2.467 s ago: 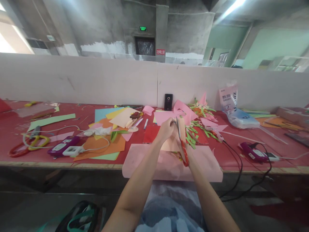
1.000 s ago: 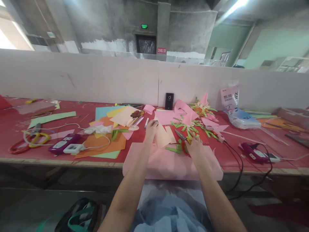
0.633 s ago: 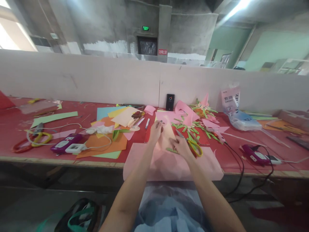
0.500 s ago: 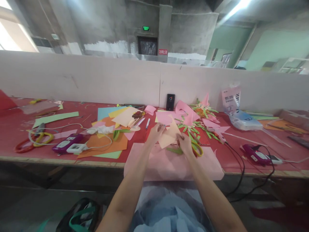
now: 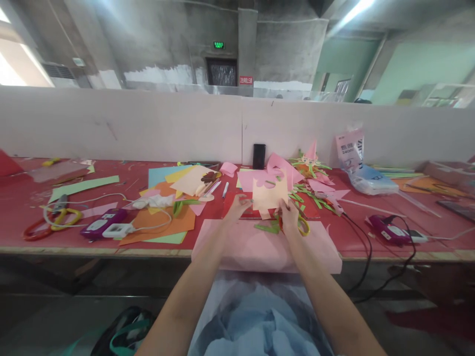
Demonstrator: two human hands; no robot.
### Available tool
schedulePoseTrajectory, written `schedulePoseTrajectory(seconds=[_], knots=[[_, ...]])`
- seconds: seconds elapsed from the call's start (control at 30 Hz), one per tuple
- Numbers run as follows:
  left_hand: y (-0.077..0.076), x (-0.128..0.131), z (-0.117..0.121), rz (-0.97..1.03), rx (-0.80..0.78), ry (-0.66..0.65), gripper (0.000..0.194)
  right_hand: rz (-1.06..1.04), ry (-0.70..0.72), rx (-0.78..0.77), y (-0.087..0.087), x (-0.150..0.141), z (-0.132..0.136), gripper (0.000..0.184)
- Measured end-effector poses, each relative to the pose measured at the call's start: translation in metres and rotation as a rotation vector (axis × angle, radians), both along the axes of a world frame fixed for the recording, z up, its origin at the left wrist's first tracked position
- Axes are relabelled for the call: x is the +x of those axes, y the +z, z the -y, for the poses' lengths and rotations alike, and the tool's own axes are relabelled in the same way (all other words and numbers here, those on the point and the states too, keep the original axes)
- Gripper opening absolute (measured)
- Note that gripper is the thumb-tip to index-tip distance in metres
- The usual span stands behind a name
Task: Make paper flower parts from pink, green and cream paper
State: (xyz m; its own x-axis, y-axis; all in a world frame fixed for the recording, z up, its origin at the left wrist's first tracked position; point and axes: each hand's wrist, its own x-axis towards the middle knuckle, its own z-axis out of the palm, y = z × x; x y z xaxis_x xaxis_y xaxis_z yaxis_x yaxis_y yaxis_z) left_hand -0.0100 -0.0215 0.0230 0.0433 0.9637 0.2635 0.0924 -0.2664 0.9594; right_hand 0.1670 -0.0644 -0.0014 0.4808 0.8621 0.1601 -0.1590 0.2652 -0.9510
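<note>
Paper in peach is held up over the middle of the red table, its lower right corner pinched by the right hand. The left hand is held with fingers curved and parted, just beside the paper's left edge, gripping nothing. Yellow-handled scissors are partly hidden by the right hand; whether they are touched cannot be told. Green strips are scattered near a pink pad laid along the table's edge. A phone is propped against a white partition. Beyond, a grey wall is broken by a dark door, topped by a green sign.
</note>
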Motion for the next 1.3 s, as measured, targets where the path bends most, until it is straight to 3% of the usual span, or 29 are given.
schedulePoseTrajectory(seconds=[0.17,0.33,0.4,0.47,0.57,0.7,0.87,0.97,1.07,1.17,1.3], knots=[[0.000,-0.003,0.000,-0.001,0.046,-0.050,0.028,0.077,0.072,-0.056,-0.002,0.000,-0.001,0.036],[-0.002,-0.013,-0.011,-0.093,0.222,-0.034,0.012,0.105,0.079,-0.061,-0.002,0.000,-0.002,0.042],[-0.003,-0.021,-0.017,-0.096,0.232,0.027,0.018,0.102,0.080,-0.051,0.000,-0.001,-0.002,0.044],[-0.003,-0.030,-0.022,-0.004,0.203,0.174,0.023,0.111,0.093,-0.037,0.000,-0.001,-0.001,0.043],[-0.003,-0.039,-0.027,0.282,0.148,0.396,0.047,0.122,0.111,-0.036,0.000,-0.001,0.000,0.041],[-0.005,-0.033,-0.027,0.401,0.154,0.279,0.090,0.139,0.114,-0.047,0.000,-0.001,0.000,0.042],[-0.010,-0.021,-0.023,0.177,0.214,0.103,0.090,0.181,0.124,-0.057,0.001,-0.003,0.002,0.041],[-0.013,-0.022,-0.023,0.046,0.228,0.203,0.069,0.314,0.063,-0.070,0.003,-0.005,0.005,0.036],[-0.016,-0.022,-0.020,-0.143,0.273,0.247,0.045,0.590,-0.096,-0.079,0.004,0.000,0.014,0.027],[-0.018,-0.014,-0.012,-0.405,0.364,0.051,0.039,0.921,-0.283,-0.143,0.001,0.015,0.027,0.022],[-0.020,-0.001,0.000,-0.762,0.370,-0.297,0.048,1.157,-0.323,-0.264,-0.006,0.042,0.040,0.023]])
